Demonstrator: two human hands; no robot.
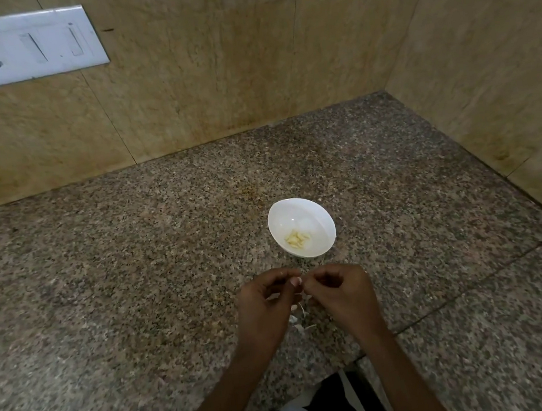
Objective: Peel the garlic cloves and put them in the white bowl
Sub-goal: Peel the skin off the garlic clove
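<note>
Left hand [264, 311] and right hand [338, 295] meet, curled, tips touching; what they pinch I cannot tell. Garlic skins [295, 318] litter the table [104, 292] beneath; peeled cloves [297, 237] sit in the white bowl [316, 217] just beyond.

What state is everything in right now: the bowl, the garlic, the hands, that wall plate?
white bowl: upright on the counter, holding peeled cloves.
peeled cloves: small heap inside the bowl.
left hand: fingers curled, pinching what seems a garlic clove, mostly hidden.
right hand: fingers curled, pinching the same clove.
garlic skins: loose on the counter under the hands.
wall plate: socket with nothing plugged in; switch positions unclear.
</note>
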